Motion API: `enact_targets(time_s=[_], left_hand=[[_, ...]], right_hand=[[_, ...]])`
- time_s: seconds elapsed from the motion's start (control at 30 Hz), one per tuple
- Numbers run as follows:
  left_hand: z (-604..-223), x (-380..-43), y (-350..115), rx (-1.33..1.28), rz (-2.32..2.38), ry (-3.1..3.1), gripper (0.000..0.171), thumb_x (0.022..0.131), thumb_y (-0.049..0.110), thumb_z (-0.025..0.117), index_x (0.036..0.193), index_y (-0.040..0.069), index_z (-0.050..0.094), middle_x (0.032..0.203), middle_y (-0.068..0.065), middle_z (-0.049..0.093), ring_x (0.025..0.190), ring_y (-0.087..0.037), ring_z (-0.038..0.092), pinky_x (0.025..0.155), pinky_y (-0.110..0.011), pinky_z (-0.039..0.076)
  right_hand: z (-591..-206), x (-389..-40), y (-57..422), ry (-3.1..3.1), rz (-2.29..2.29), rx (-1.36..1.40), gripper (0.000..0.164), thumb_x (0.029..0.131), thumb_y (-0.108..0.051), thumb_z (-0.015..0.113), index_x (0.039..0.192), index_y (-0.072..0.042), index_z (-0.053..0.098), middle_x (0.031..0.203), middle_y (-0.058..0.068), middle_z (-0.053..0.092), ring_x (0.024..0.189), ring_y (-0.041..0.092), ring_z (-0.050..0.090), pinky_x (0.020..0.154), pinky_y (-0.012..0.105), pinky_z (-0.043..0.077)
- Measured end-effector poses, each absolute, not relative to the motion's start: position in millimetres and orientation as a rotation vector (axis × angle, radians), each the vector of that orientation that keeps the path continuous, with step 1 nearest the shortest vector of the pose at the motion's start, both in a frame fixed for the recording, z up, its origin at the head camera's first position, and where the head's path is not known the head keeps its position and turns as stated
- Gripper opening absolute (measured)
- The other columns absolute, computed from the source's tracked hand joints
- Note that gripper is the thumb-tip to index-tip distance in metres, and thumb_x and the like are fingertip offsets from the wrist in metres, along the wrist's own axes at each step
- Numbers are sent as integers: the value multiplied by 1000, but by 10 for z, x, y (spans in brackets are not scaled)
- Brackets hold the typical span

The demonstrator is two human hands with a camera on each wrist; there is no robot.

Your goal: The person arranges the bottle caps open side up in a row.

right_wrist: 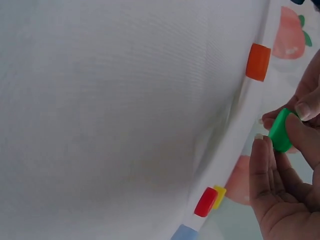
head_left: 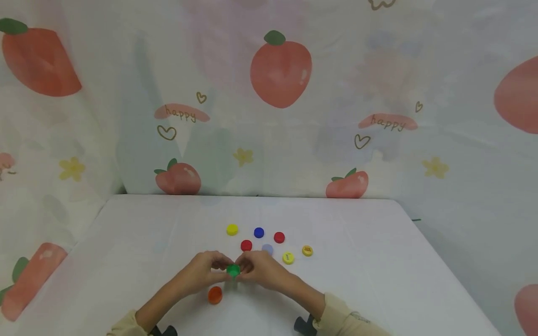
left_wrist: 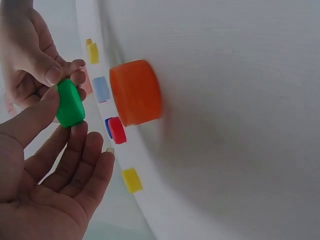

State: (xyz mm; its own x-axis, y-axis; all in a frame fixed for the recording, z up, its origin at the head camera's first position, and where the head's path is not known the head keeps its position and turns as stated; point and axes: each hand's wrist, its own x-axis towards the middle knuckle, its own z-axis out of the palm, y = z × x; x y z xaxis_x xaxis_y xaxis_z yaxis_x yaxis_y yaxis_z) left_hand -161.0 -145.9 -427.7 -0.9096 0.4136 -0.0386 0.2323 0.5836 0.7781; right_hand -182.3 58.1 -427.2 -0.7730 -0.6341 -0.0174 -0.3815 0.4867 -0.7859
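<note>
Both hands meet over the table around a green bottle cap [head_left: 233,270], held up off the cloth. My left hand [head_left: 206,270] pinches it from one side, thumb and fingertips on its rim, the other fingers spread loosely in the left wrist view. From the opposite side my right hand [head_left: 261,269] grips the same cap [right_wrist: 281,131], its thumb along the edge in the right wrist view. An orange cap [head_left: 215,295] stands on the table near the left hand, looking larger than the others in the left wrist view.
Beyond the hands lie two red caps [head_left: 246,245], a blue cap [head_left: 258,232], a light blue cap [head_left: 267,249] and several yellow caps [head_left: 232,229]. A white cloth covers the table [head_left: 370,280]. A peach-printed curtain [head_left: 281,149] hangs behind.
</note>
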Motion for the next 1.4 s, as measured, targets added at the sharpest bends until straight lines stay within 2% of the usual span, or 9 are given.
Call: enact_targets(time_s=[0.13,0.47,0.73,1.17,1.4], left_hand=[[-4321,-1603,-1475,563,1199,2583,30,79,17,77,105,9,63,93,5,63,91,-19,59,86,-45,48],[-4416,-1630,-1467,620,1077,2557,36,75,11,80,100,13,55,88,8,60,84,-11,57,82,-31,50],[-4474,-1611,-1466,720,1035,2522,47,74,9,79,108,13,47,87,10,57,79,-10,54,74,-25,48],[-4529,-1578,-1476,797,1009,2545,47,76,12,79,109,13,45,87,11,57,77,-7,54,71,-23,48],[-4498,-1572,-1445,743,992,2527,47,76,11,79,108,12,45,86,9,56,77,-7,54,70,-21,49]], right_hand=[[-4290,-1800,556,2413,-1127,-866,25,79,-10,77,100,-7,65,80,-9,62,71,2,58,66,16,49],[-4312,-1777,477,2427,-928,-929,27,78,-6,77,98,-8,60,79,-8,59,71,1,55,67,14,47],[-4328,-1745,430,2440,-811,-926,27,77,-6,77,96,-11,58,75,-9,57,69,1,53,66,13,46],[-4337,-1701,372,2529,-628,-972,32,76,-10,79,100,-10,58,73,-8,52,67,3,49,63,12,44],[-4318,-1697,360,2527,-590,-959,31,77,-10,78,100,-10,59,74,-8,52,68,3,49,64,12,44]])
